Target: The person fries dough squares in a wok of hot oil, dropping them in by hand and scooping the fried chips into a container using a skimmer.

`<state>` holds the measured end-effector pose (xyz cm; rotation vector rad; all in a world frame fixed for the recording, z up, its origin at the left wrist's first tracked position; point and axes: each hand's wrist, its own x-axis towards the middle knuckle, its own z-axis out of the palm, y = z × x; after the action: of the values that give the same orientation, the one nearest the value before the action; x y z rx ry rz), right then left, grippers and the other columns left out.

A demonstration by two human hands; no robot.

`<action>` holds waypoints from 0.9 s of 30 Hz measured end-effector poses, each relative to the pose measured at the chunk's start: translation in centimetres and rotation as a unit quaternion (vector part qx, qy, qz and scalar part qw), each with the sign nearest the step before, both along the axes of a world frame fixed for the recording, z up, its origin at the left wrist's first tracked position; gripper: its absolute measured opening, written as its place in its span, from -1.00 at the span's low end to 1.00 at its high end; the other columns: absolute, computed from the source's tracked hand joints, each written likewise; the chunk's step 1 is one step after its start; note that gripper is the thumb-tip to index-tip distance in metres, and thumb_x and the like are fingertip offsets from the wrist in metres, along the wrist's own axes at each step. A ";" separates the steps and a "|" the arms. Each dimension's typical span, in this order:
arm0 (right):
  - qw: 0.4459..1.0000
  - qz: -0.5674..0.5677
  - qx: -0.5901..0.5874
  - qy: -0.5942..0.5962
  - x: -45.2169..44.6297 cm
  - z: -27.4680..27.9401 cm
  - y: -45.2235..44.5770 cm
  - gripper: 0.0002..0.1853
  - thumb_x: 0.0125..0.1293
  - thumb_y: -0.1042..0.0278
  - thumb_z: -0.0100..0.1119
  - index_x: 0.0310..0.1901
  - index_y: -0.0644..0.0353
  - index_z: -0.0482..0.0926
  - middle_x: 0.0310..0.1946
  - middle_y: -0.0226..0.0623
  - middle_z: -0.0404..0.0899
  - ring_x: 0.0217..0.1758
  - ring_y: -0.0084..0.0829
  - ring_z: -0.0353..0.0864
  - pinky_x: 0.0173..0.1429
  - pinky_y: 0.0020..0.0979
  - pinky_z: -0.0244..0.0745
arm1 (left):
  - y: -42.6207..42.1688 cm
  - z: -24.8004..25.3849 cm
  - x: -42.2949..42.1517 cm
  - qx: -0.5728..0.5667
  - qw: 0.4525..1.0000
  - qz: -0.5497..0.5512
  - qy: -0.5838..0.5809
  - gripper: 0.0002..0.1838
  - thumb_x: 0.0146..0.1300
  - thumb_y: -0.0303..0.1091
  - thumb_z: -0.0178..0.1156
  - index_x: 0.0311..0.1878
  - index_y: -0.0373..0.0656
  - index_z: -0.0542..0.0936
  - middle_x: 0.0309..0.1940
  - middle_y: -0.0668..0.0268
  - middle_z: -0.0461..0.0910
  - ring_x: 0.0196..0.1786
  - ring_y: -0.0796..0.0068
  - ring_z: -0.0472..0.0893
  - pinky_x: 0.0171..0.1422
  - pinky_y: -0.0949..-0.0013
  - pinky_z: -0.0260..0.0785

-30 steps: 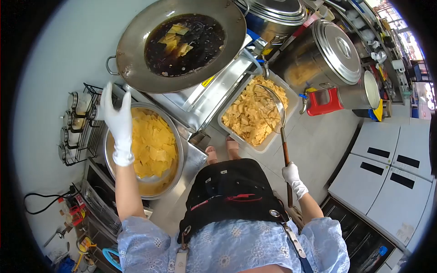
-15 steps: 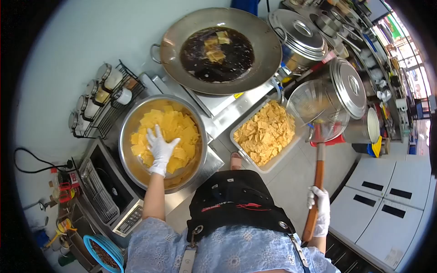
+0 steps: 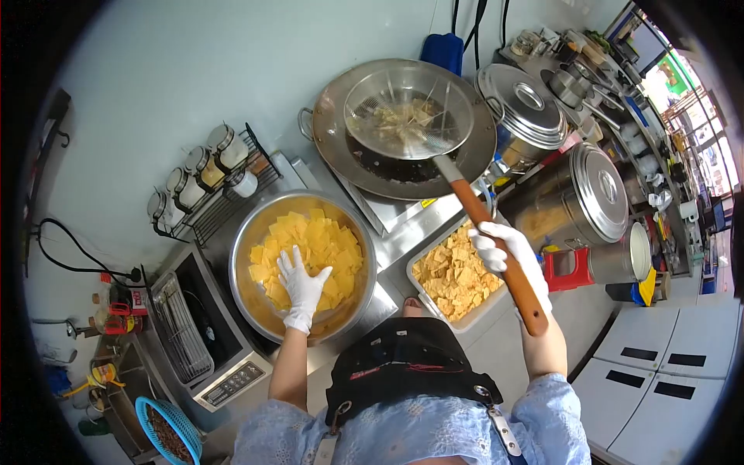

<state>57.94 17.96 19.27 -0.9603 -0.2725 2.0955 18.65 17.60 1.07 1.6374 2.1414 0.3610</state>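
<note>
My left hand, in a white glove, rests with spread fingers on thin yellow sheet pieces in a large steel bowl. My right hand, also gloved, is wrapped round the wooden handle of a wire-mesh skimmer. The skimmer's basket is over the wok, which holds dark oil. Golden pieces show at the mesh; whether they lie in the basket or below it, I cannot tell. Below the wok, a plastic tub is heaped with crisp golden squares.
Lidded steel pots stand to the right of the wok, near a red stool. A wire rack of jars is left of the bowl. An appliance with a keypad sits at lower left, and white cabinets at lower right.
My right hand has swung the skimmer from over the floor at the right up and left to the wok. My left hand stays in the bowl. The view has shifted.
</note>
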 end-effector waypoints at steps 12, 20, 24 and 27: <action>0.995 -0.008 -0.069 -0.064 -1.3 -0.1 1.5 -0.80 0.36 0.33 0.03 -0.20 0.32 0.44 -0.63 -0.54 0.23 -0.75 -0.73 0.11 -0.75 -0.64 0.06 | -3.9 -0.1 -3.0 0.099 0.993 0.061 -0.001 0.01 0.00 -0.02 0.41 0.43 -0.23 0.12 0.42 -0.19 0.01 0.46 -0.19 0.00 0.51 -0.03 -0.12; 0.915 0.039 0.053 -0.397 0.4 6.3 0.9 -0.83 0.28 0.42 0.08 -0.18 0.34 0.40 -0.64 -0.39 0.37 -0.77 -0.57 0.30 -0.74 -0.49 0.26 | -2.2 -0.3 -1.5 0.141 0.988 0.046 -0.033 -0.10 0.07 -0.05 0.36 0.40 -0.24 0.19 0.39 -0.19 0.07 0.45 -0.21 0.03 0.49 -0.02 -0.06; 0.748 0.091 0.117 -0.647 2.7 6.6 2.5 -0.68 0.24 0.39 0.06 -0.04 0.43 0.42 -0.63 -0.25 0.45 -0.71 -0.47 0.42 -0.63 -0.40 0.38 | -2.1 -0.7 -0.3 0.166 0.984 0.037 -0.045 -0.12 0.09 -0.08 0.36 0.40 -0.25 0.19 0.40 -0.17 0.07 0.45 -0.19 0.04 0.49 -0.02 -0.04; 0.524 0.092 0.257 -0.807 6.9 2.4 4.4 -0.68 0.22 0.34 0.12 -0.13 0.46 0.44 -0.46 0.22 0.55 -0.37 0.11 0.61 -0.27 -0.13 0.48 | -2.5 -0.5 0.3 0.167 0.983 0.033 -0.066 -0.14 0.09 -0.12 0.36 0.39 -0.24 0.20 0.40 -0.16 0.08 0.45 -0.18 0.04 0.50 -0.01 -0.05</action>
<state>64.81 22.37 21.69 -2.1747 -1.8059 0.3944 18.99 15.11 0.54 1.6616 2.1252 0.8659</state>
